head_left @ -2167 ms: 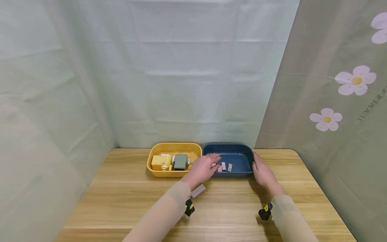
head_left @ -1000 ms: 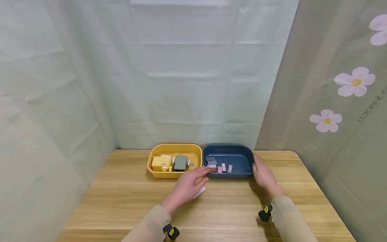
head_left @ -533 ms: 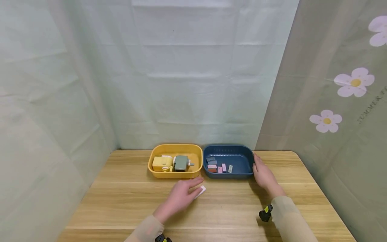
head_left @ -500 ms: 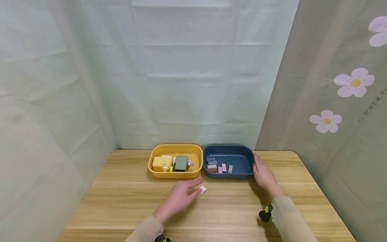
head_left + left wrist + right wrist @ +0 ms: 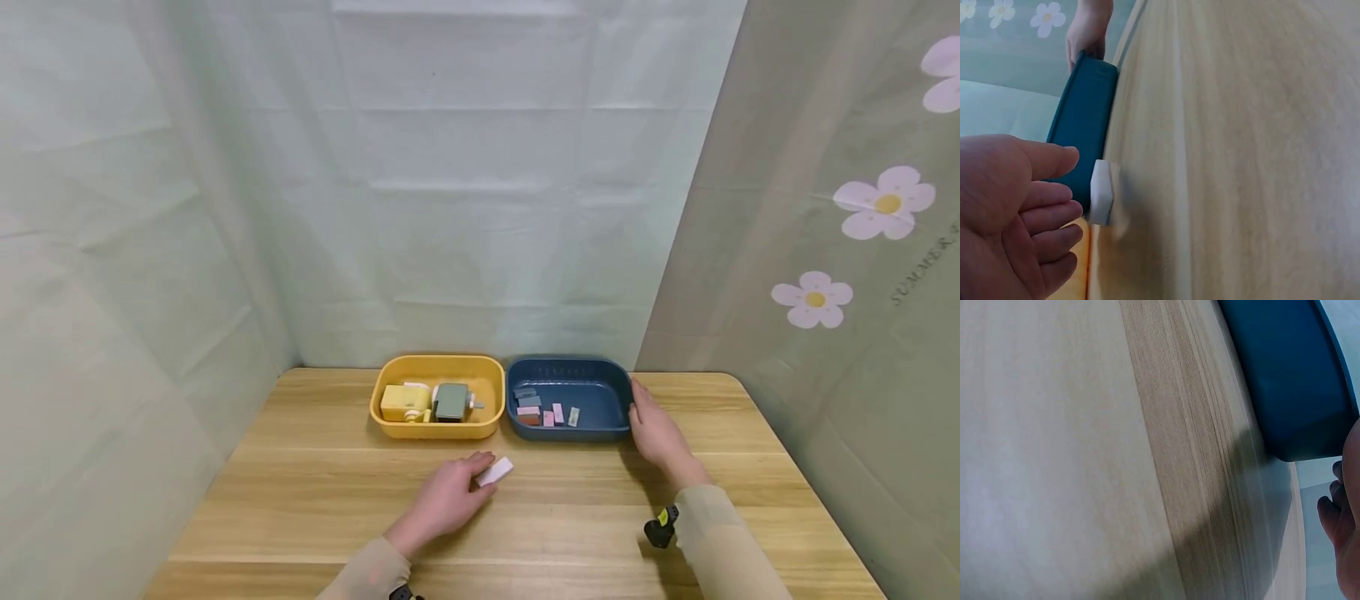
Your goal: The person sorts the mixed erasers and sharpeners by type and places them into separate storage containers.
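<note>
A small white rectangular block, eraser-like in shape, lies on the wooden table in front of the two bins. Around its left end sit the thumb and fingertips of my left hand, spread apart. In the left wrist view the block shows just beyond those fingertips, not gripped. My right hand rests its fairly straight fingers against the right end of the blue bin. Inside that bin are several small bars: grey ones, pink ones, a reddish-brown one and a pale one.
Left of the blue bin stands a yellow bin. It holds a yellow boxy gadget and a green one with a small crank, like desk pencil sharpeners. A pale curtain hangs right behind the table.
My left hand has drawn back from over the blue bin, moving down and left to the white block, uncovering the bars at the bin's left. The right hand stays at the bin's end.
</note>
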Available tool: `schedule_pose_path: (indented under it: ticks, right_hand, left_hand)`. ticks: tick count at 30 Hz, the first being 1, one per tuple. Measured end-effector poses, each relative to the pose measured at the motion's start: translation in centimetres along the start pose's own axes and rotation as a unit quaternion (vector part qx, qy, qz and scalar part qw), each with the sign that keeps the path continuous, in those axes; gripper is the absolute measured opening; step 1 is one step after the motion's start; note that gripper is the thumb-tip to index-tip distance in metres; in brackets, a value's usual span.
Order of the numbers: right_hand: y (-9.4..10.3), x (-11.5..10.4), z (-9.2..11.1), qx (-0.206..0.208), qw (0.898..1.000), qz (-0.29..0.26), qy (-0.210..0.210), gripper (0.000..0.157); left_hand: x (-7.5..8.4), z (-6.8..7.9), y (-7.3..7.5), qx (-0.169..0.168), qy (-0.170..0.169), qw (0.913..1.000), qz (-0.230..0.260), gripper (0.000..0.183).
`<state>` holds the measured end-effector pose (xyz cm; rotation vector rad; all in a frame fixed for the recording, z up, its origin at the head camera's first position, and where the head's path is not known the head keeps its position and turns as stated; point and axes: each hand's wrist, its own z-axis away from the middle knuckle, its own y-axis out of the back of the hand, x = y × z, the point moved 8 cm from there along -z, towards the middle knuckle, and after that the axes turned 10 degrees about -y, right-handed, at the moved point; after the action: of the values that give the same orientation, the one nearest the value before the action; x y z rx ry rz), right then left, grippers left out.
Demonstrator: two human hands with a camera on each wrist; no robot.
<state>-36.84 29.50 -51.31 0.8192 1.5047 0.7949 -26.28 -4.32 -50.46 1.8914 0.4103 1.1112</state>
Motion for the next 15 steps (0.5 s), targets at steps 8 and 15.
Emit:
schedule_pose_path:
  ticks: [8, 15]
  right_hand:
    - [0.07, 0.02, -0.12, -0.002, 1.000, -0.001, -0.004, 0.056]
    - [0.05, 0.25, -0.13, 0.003, 1.000, 0.001, 0.001, 0.055]
  left_hand:
    - [-0.33, -0.41, -0.60, 0.007, 0.002, 0.9997, -0.022, 0.046]
    - [-0.32, -0.73, -0.94, 0.004, 0.000, 0.9988, -0.048, 0.044]
